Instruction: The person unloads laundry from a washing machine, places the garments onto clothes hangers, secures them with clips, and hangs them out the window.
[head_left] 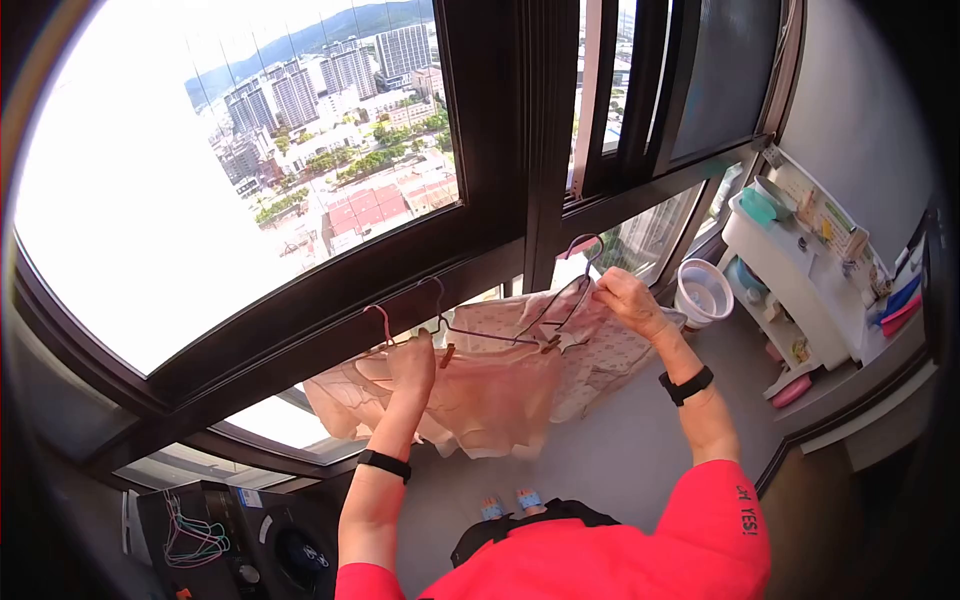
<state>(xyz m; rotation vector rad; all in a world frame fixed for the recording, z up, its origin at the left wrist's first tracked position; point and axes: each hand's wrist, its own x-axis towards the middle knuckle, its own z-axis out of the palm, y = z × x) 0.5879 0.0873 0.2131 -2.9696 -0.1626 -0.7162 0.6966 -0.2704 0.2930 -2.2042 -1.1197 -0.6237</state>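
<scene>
My left hand (412,365) is closed at the neck of a pink clothes hanger (378,316), whose hook shows above the fingers. The fingers of my right hand (630,298) are pinched at the neck of a dark clothes hanger (584,243). Light pink cloth (568,305) hangs around this second hanger. Between my hands, a sheer pink garment (490,395) hangs below another dark hanger (437,292), with clothespins (447,355) along its top. A pale patterned cloth (615,355) spreads behind it on the right. Fabric and fingers hide parts of the hangers.
A dark window frame (330,285) runs beyond the clothes. At lower left, wire hangers (195,535) lie on a dark front-loading washer (240,495). To the right are a white bucket (703,292) and a white cabinet (790,255) with items on top. My slippered feet (528,499) are below.
</scene>
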